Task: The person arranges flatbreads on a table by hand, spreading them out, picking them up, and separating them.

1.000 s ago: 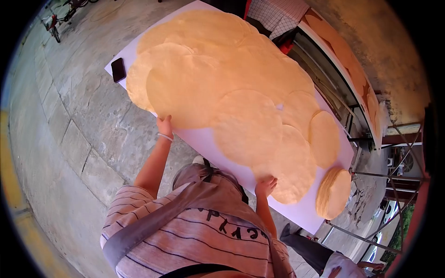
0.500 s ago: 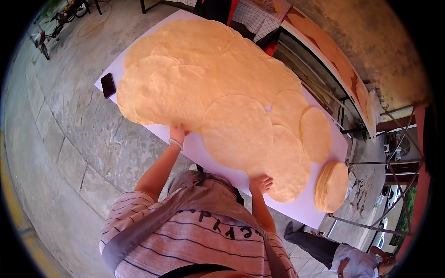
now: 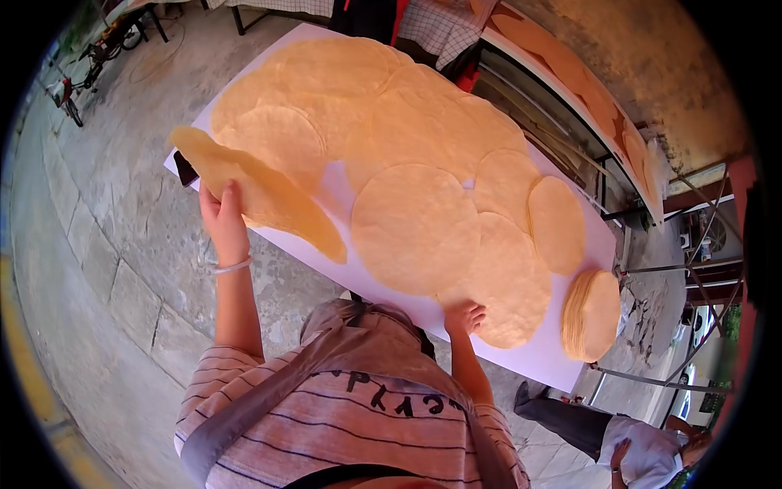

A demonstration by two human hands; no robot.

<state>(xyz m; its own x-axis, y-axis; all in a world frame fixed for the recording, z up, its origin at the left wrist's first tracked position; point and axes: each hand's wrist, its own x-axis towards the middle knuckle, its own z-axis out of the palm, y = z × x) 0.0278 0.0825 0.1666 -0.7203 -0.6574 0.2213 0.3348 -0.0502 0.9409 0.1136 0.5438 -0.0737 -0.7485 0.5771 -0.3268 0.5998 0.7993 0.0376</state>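
Thin, round, tan sheets that look like flatbread [image 3: 415, 228] overlap across a white tabletop [image 3: 346, 281]. My left hand [image 3: 224, 216] grips one lifted flatbread sheet [image 3: 269, 191] at the table's left edge. That sheet hangs tilted and folded, my thumb on its near face and my other fingers partly hidden behind it. At the near edge, my right hand [image 3: 464, 318] has its curled fingers on the rim of a lower flatbread sheet [image 3: 509, 285], which lies flat; its thumb is hard to make out.
A neat stack of round sheets [image 3: 590, 318] stands at the right corner. Behind the lifted sheet, a dark phone [image 3: 185, 169] is partly covered. More sheets lie on a long board [image 3: 562, 73] beyond the table. Another person [image 3: 627, 444] is at the lower right.
My left hand has moved left and raised a flatbread sheet off the pile, baring some white tabletop and partly covering the phone. My right hand stays at nearly the same spot.
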